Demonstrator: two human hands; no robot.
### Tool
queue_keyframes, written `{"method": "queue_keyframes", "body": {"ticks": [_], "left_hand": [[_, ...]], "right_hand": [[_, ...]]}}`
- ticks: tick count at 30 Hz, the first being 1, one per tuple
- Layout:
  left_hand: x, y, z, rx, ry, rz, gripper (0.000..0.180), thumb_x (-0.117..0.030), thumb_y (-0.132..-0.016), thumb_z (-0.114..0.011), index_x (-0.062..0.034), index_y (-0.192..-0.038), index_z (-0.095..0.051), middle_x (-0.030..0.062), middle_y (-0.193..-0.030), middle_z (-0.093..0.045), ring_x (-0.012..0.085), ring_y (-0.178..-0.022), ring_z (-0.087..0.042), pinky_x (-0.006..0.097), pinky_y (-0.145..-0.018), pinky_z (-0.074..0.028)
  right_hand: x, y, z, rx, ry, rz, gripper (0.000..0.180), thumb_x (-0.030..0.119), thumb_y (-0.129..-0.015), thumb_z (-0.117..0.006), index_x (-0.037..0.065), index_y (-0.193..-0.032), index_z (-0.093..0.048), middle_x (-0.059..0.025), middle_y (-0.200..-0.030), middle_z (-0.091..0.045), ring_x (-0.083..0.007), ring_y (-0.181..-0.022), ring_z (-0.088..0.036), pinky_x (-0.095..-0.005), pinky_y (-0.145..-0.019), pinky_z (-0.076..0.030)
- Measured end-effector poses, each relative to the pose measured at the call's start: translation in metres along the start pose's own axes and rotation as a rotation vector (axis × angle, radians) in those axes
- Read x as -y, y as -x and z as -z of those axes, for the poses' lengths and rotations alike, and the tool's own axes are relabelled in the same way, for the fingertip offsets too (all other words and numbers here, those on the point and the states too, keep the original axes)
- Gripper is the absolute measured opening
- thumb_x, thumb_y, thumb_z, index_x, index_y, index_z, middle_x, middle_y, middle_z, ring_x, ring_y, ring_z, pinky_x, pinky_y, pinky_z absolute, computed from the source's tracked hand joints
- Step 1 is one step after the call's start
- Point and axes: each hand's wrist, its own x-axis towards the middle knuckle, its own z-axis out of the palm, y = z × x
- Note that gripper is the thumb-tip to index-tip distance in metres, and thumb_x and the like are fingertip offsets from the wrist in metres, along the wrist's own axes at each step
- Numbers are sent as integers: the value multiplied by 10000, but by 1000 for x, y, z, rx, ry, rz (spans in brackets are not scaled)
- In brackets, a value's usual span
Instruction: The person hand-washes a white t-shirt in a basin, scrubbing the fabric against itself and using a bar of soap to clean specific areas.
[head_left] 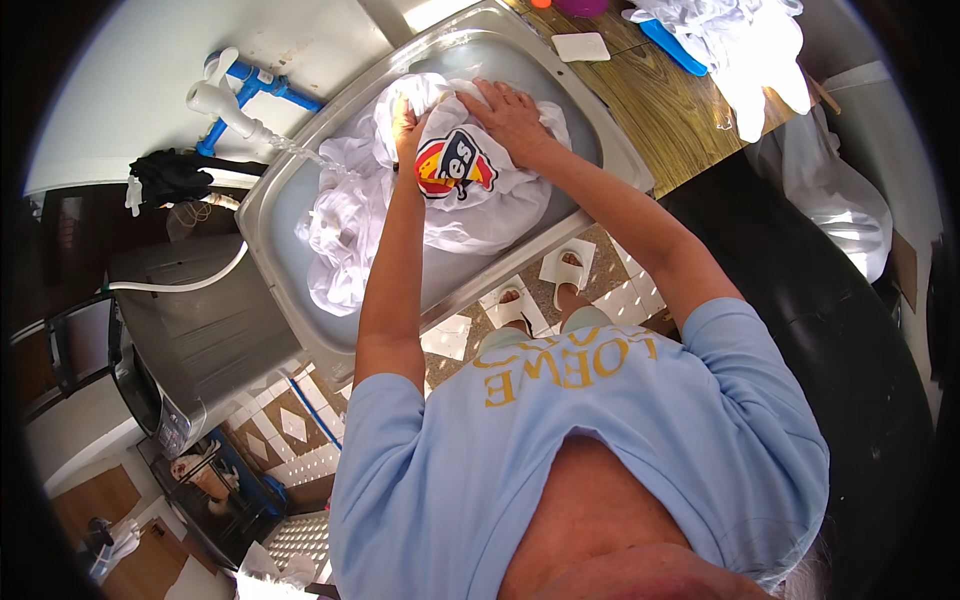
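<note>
Nearest lens: light blue shirt (580,440) w/ gold lettering, both forearms running up from it into frame. Beyond shirt, patterned tile floor (300,425), feet in white slippers (562,268).

Past that: metal sink (280,215), wide, shallow, tilted in view, holding white garment (470,215). Garment wet-looking, crumpled, bunched in folds; thin sheer part trailing twd lower left of basin; round printed patch in red, yellow, dark blue facing up near centre. Lies inside basin, mostly upper middle.

Left hand (404,125) closed on a fold of garment at top edge, fist-like grip. Right hand (512,115) palm down, fingers spread flat on cloth just right of left hand, pressing; not curled round it. Hands close together, printed patch just below and between.

Left of sink: white tap (225,105) on blue pipe (265,85), thin water stream falling onto cloth. Grey appliance (190,330) below sink's left side.

Farther, upper right: wooden table (670,115), white square pad (581,46), blue flat object (672,46), heap of white cloth (745,45).
</note>
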Motion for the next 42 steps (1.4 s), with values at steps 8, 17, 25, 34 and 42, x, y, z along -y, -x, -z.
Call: {"method": "queue_keyframes", "body": {"ticks": [8, 17, 25, 34, 42], "left_hand": [[40, -9, 40, -234, -490, -169, 180, -42, -819, -644, -46, -997, -620, 107, -864, -670, 202, -783, -642, 325, -702, -517], [37, -30, 43, -300, -1585, -398, 80, -34, -779, -505, 9, -803, -569, 241, -796, -607, 401, -761, -601, 456, -677, -469], [-41, -8, 19, -290, -808, 246, 572, -420, -892, -593, 10, -1254, -487, 114, -1054, -642, 231, -866, -646, 329, -747, -534], [-105, 67, -54, -121, 129, 42, 444, -282, -953, -469, 18, -1279, -464, 181, -1232, -574, 309, -1156, -560, 453, -1011, -434], [-66, 87, -46, -280, 458, -67, 362, -189, -944, -467, 17, -1241, -458, 157, -1247, -546, 302, -1181, -516, 425, -1025, -399]], "right_hand": [[-6, -9, -14, 561, -214, -39, 446, 227, -785, -622, 176, -1224, -566, -162, -1166, -600, -309, -1063, -580, -399, -913, -435], [-25, -29, -40, 1027, 56, 17, 212, 126, -809, -563, 119, -996, -661, -112, -1056, -634, -275, -980, -611, -379, -850, -481], [-74, -46, 94, 216, -299, 331, 378, 30, -750, -561, 108, -1116, -617, -93, -1091, -605, -285, -1053, -564, -406, -916, -446], [-161, -27, 101, 187, 3, 138, 598, 57, -793, -496, 204, -1367, -411, -124, -1329, -444, -318, -1241, -420, -480, -1035, -326], [-143, -58, 91, 281, 246, 85, 570, 84, -800, -533, 228, -1343, -435, -133, -1167, -518, -345, -1064, -523, -473, -904, -452]]}}
